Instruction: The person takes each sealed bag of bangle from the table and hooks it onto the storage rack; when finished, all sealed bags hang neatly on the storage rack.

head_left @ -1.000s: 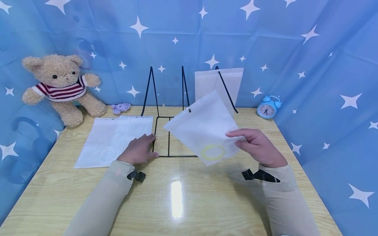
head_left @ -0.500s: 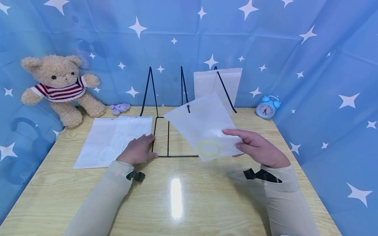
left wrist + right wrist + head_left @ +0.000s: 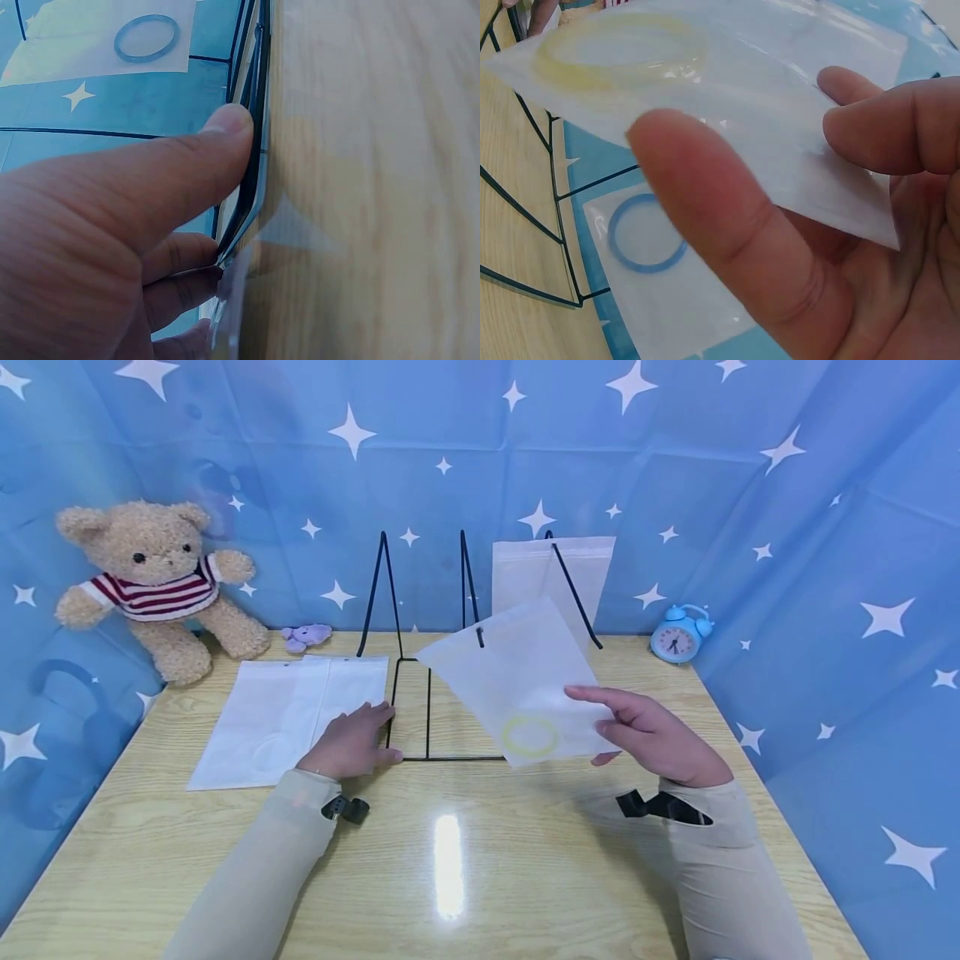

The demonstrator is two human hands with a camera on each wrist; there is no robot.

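My right hand [image 3: 660,735] pinches the lower right edge of a frosted white zip bag [image 3: 517,668] with a yellow ring [image 3: 531,736] inside. The bag tilts. Its top hole is on the tip of the middle hook [image 3: 480,637] of a black wire display rack [image 3: 428,718]. My left hand [image 3: 352,742] holds the left side of the rack's base. In the left wrist view, its thumb [image 3: 229,135] lies against the black wire, with the other fingers lower down. A second bag [image 3: 517,568] hangs on the right hook, and a blue ring [image 3: 619,247] shows in it.
Two overlapping white bags [image 3: 277,718] lie on the table left of the rack. The left hook [image 3: 372,593] carries nothing. A teddy bear [image 3: 161,585], a small purple toy [image 3: 306,636] and a blue alarm clock [image 3: 675,642] stand along the starry backdrop.
The bag's lower corner with the yellow ring has swung slightly up and left as my right hand shifted. My left hand stays in place on the rack.
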